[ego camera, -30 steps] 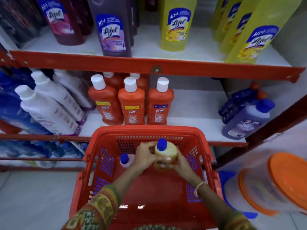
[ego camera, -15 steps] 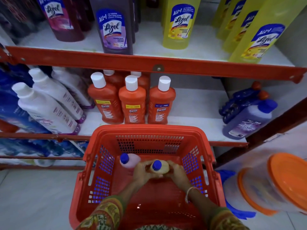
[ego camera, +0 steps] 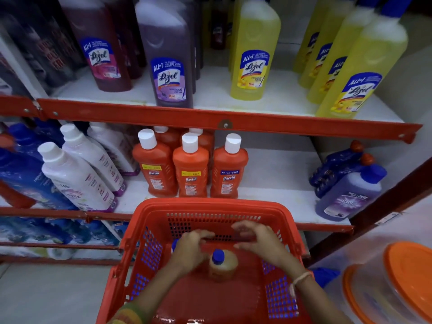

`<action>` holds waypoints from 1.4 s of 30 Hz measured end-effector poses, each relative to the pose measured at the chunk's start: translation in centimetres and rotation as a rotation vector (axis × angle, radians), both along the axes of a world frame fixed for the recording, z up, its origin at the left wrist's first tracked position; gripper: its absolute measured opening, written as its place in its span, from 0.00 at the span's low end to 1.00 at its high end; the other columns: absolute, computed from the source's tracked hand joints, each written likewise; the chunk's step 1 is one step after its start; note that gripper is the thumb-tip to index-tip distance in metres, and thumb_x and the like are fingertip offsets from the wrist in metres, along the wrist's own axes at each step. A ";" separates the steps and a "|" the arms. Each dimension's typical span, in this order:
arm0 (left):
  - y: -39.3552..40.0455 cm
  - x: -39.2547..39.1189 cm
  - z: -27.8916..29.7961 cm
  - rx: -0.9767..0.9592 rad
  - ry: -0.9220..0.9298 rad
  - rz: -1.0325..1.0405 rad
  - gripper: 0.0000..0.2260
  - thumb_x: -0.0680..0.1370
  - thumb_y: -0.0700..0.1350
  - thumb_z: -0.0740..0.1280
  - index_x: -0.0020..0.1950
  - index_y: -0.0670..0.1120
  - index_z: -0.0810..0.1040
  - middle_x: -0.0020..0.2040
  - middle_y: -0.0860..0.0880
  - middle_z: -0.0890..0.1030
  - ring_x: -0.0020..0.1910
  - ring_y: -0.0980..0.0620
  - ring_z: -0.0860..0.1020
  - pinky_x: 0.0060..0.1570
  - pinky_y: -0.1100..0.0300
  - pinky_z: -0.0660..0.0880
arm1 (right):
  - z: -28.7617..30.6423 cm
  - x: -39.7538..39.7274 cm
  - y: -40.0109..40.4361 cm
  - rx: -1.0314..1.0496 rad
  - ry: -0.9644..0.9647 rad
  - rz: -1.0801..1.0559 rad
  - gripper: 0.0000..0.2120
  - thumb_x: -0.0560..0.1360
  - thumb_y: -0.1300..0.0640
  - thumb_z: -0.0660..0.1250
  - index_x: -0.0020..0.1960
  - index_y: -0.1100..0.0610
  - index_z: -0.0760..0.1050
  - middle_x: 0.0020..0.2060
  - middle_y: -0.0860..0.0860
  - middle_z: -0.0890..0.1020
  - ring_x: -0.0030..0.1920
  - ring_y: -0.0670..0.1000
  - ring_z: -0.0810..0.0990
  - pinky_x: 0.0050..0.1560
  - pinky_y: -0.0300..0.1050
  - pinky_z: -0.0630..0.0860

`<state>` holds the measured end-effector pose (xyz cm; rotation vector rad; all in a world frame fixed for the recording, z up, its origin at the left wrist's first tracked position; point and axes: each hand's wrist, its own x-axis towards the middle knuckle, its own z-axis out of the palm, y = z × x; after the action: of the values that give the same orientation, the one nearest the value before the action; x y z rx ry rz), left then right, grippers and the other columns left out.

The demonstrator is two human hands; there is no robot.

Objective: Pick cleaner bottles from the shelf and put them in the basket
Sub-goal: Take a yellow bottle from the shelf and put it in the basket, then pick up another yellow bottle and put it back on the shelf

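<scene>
A small yellow bottle with a blue cap (ego camera: 222, 265) stands upright on the floor of the red basket (ego camera: 210, 208). Both hands hover above it, fingers spread and holding nothing. My left hand (ego camera: 190, 249) is just left of the bottle and covers most of a second blue-capped bottle (ego camera: 174, 245). My right hand (ego camera: 258, 240) is up and to the right of the yellow bottle. Three orange Bactin bottles (ego camera: 190, 169) stand on the middle shelf right behind the basket. A purple bottle (ego camera: 348, 195) leans at that shelf's right end.
Tall purple (ego camera: 167, 54) and yellow Lizol bottles (ego camera: 253, 50) line the top shelf behind a red rail (ego camera: 224, 123). White bottles (ego camera: 74, 176) lean at the middle shelf's left. A clear tub with an orange lid (ego camera: 402, 279) sits at lower right.
Both hands lowered the yellow bottle into the basket, let go of it and lifted away with fingers spread. The bottle now stands on its own.
</scene>
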<state>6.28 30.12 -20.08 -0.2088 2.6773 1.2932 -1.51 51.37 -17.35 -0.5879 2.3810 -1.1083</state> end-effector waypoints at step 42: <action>-1.3 -17.7 19.1 -0.703 0.876 -0.049 0.25 0.78 0.67 0.48 0.65 0.57 0.70 0.61 0.58 0.77 0.63 0.60 0.72 0.71 0.47 0.39 | 25.0 -17.4 2.6 -0.409 0.811 -1.142 0.44 0.56 0.52 0.83 0.62 0.63 0.62 0.56 0.64 0.75 0.59 0.65 0.70 0.52 0.63 0.74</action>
<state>-11.43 28.86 -1.03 0.4578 3.7396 0.3777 -18.88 53.92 7.66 0.4360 3.3025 -2.1580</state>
